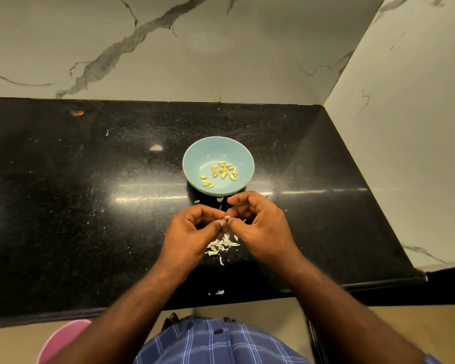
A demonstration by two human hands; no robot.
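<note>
Above the black granite countertop (90, 179), just short of the pale blue ceramic bowl (218, 138), the left hand (192, 229) and right hand (260, 222) both pinched one small pale garlic clove (227, 218). It looked light, firm and probably slick, so it was best gripped by fingertips at its ends.

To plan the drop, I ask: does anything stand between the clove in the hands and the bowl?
Nothing visible does. The left hand and right hand pinch the clove; the bowl lies just beyond, only skin scraps between.
</note>
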